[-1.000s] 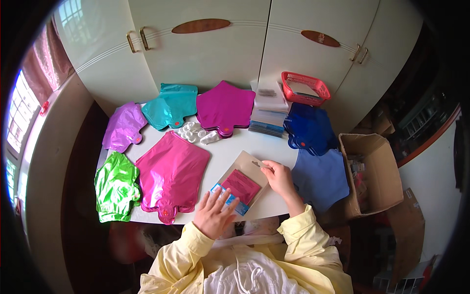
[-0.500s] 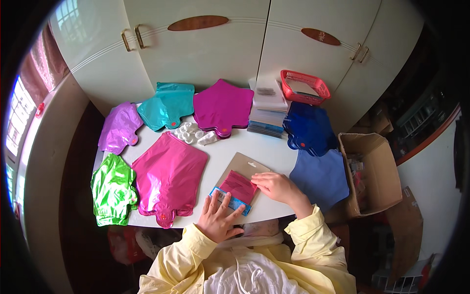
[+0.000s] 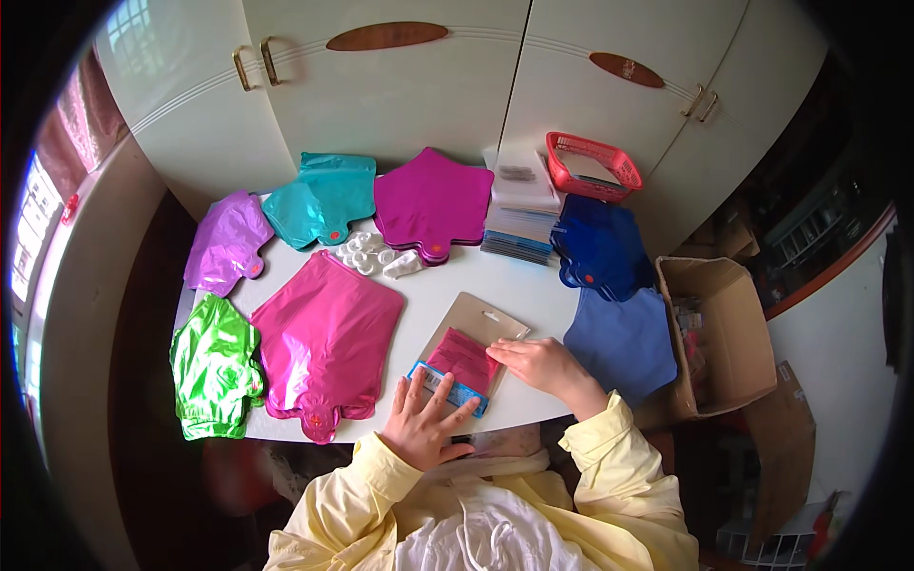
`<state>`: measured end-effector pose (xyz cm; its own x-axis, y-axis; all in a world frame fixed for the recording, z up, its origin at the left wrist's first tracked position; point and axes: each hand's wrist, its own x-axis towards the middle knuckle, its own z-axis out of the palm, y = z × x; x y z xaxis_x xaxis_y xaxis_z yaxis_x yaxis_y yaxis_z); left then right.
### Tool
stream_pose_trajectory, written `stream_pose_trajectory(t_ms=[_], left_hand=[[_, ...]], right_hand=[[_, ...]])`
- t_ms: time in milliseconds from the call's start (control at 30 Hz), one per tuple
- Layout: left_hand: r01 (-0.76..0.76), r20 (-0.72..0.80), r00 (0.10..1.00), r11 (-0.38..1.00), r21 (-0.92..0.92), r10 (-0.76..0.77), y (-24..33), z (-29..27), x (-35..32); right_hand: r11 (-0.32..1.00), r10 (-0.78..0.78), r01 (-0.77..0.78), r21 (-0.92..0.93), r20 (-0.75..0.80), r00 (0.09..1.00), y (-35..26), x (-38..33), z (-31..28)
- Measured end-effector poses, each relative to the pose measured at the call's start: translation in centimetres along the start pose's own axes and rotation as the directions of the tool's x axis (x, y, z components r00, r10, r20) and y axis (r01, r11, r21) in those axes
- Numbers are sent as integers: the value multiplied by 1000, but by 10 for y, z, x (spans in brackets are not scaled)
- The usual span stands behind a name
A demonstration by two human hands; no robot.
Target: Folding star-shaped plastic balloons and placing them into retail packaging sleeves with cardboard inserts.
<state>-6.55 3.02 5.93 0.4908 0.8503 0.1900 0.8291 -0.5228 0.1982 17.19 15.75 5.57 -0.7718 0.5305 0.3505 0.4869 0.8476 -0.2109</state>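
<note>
A flat tan package (image 3: 476, 314) with a hanging slot at its far end lies at an angle on the white table. A folded dark pink foil sheet (image 3: 457, 350) rests on it, and a blue printed strip (image 3: 459, 391) crosses its near end. My left hand (image 3: 424, 423) lies over the blue strip with fingers spread, holding the package down. My right hand (image 3: 543, 365) touches the right edge of the pink foil with outstretched fingers side by side; its thumb is hidden.
Foil balloon piles surround the white table (image 3: 433, 295): pink (image 3: 328, 343), green (image 3: 217, 366), lilac (image 3: 227, 243), teal (image 3: 324, 200), magenta (image 3: 433, 200) and blue (image 3: 602, 246). Stacked cards (image 3: 519, 228), a red basket (image 3: 624, 171), white rolls (image 3: 367, 252) and a cardboard box (image 3: 733, 333) stand nearby.
The right hand's fingers have slid slightly nearer along the foil's right edge and lie flatter. My left hand stays in place on the blue strip. The view has tilted a little.
</note>
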Motion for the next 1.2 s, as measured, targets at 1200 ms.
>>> stream_pose_trajectory(t_ms=[1200], left_hand=[[222,-213,961,949,223,-175,52,34,16]], right_hand=[[960,238,-242,-145,-39,970,-13,85,51]])
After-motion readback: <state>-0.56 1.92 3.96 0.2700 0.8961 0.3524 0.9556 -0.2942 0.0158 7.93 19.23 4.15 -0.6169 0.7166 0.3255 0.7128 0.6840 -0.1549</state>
